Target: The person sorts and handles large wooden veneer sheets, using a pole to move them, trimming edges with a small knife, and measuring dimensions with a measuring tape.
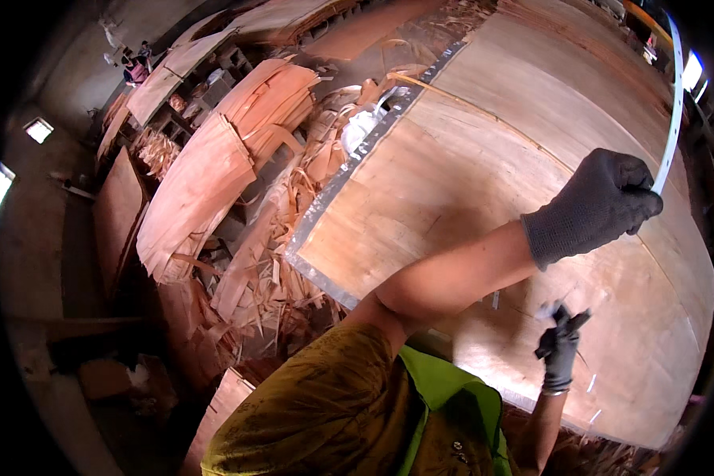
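My left hand (599,202), in a dark grey knit glove, is closed on the lower end of a long white strip (677,87) dotted with small marks. The strip curves upward past the top of the view. Below it, over the pale wood veneer sheet (404,190), is my gloved right hand (559,349). Some of its fingers point upward and others look curled. A whitish blur lies at its fingertips; I cannot make out whether it is held. Short white strips (592,383) lie on the veneer near this hand. A thin tan strip (492,119) crosses the sheet.
A grey marked edging (325,214) borders the veneer at its left. Beyond it are torn veneer scraps (293,262), a white crumpled bag (361,127) and stacked reddish veneer sheets (198,174). A person (137,70) is far off at the upper left.
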The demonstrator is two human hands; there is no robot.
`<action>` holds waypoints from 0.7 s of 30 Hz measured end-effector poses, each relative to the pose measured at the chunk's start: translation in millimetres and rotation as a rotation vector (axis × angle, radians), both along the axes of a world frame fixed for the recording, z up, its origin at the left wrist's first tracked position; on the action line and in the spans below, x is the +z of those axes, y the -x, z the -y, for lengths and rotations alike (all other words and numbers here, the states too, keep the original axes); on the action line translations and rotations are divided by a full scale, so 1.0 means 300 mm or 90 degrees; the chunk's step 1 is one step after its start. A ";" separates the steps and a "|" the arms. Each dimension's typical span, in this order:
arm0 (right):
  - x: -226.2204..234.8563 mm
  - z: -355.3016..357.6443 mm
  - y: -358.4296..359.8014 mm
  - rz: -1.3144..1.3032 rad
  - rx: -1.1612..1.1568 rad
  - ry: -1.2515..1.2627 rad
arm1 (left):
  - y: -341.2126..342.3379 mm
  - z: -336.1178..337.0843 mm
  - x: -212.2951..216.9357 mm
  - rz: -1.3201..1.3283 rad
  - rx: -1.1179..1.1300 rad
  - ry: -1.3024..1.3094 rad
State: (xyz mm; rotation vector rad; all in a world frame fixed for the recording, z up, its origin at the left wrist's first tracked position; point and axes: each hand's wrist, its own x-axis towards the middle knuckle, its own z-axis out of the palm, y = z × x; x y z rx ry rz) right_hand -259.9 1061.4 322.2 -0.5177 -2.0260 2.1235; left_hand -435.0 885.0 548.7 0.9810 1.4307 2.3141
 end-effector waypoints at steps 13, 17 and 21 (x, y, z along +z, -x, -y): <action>0.241 0.398 0.241 -0.283 -0.241 -0.311 | -0.067 0.218 -0.291 0.394 -0.242 -0.190; 0.271 0.667 0.223 -0.031 0.037 -0.178 | 0.016 0.581 -0.508 0.254 -0.050 -0.034; 0.052 0.925 0.319 0.165 0.289 -0.051 | 0.070 0.995 -0.888 0.411 -0.018 0.166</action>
